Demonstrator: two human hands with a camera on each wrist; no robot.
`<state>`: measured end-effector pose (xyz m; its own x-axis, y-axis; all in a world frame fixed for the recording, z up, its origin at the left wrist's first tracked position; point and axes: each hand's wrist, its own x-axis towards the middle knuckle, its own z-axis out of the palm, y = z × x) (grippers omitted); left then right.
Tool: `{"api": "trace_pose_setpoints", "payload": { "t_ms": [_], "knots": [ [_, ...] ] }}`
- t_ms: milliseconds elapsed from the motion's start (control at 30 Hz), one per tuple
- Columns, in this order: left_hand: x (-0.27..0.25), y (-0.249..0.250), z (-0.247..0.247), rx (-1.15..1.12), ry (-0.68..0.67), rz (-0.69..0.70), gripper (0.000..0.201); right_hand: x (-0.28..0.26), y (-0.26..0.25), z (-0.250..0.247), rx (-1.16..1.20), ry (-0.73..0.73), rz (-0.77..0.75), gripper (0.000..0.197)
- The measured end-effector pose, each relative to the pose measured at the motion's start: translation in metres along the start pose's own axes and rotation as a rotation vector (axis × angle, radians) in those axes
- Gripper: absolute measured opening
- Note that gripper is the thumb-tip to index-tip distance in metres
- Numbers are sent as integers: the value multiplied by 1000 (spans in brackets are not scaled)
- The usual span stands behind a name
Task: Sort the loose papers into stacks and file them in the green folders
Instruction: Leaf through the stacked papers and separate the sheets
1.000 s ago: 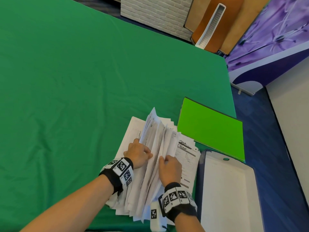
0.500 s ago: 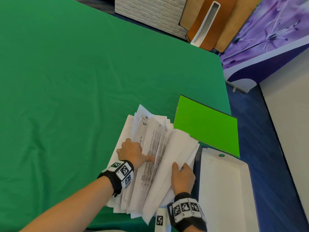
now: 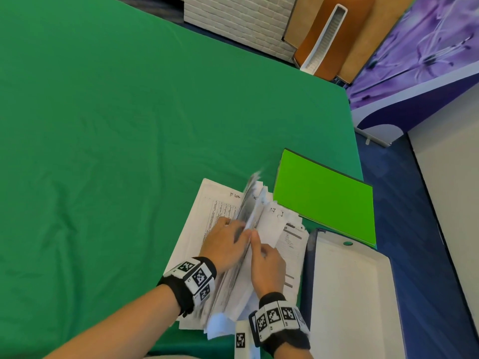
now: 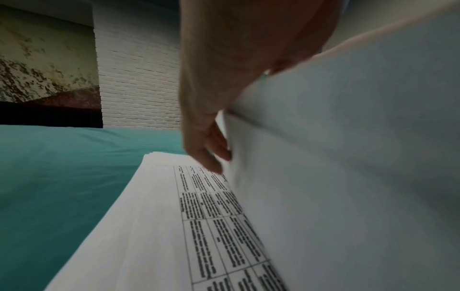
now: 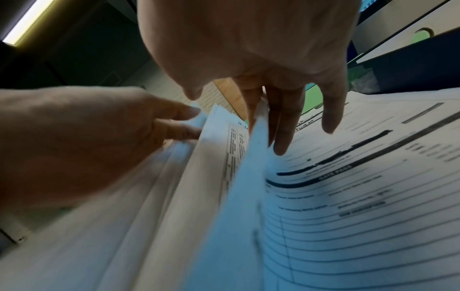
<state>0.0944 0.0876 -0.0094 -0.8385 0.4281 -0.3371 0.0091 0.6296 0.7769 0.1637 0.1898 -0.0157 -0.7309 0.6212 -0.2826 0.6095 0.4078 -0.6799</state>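
Observation:
A loose pile of printed papers (image 3: 215,203) lies on the green table near its front right. Several sheets stand fanned upright in the middle of the pile, blurred. My left hand (image 3: 225,244) lies on the left half, its straight fingers (image 4: 206,155) against the raised sheets over a printed table page (image 4: 161,216). My right hand (image 3: 268,265) rests on the right half, its fingers (image 5: 286,122) straight on a lined form (image 5: 348,196), with a raised sheet edge standing between two of them. A bright green folder (image 3: 324,203) lies closed just right of the pile.
A white box (image 3: 350,294) with a dark blue edge sits at the table's front right corner, beside the papers. The green cloth (image 3: 103,151) stretches bare to the left and far side. Boards and a white brick panel (image 3: 233,19) stand beyond the far edge.
The sheets that lay spread flat half a second ago now stand upright again. My right hand has moved left from the pile's right edge to meet the left hand at the fanned sheets.

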Motion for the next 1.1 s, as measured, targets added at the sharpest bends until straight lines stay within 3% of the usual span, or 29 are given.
{"api": "trace_pose_setpoints", "payload": {
  "t_ms": [100,233,400,467,567,667,767,933,1100],
  "knots": [
    [-7,0,-1,-205,-33,117,39,-2,-5,5,23,-31,-39,71],
    [-14,4,-7,-323,-93,184,60,-5,-3,11,5,-115,-111,60],
    [-7,5,-13,-463,-131,61,78,-9,4,20,15,-205,-81,44],
    [0,1,-14,-468,-68,-42,77,-6,6,21,-26,-180,-48,29],
    [12,-17,-20,-94,187,-312,62,-3,2,19,-39,-140,-9,8],
    [11,-38,-24,148,179,-497,54,0,1,17,-1,-130,61,20],
    [9,-45,-22,160,148,-464,47,2,2,17,33,-123,118,24],
    [3,-43,-26,289,237,-305,28,2,2,18,157,-118,196,4],
    [5,-29,-24,600,335,-108,21,4,-4,12,345,-103,262,15]
  ]
}}
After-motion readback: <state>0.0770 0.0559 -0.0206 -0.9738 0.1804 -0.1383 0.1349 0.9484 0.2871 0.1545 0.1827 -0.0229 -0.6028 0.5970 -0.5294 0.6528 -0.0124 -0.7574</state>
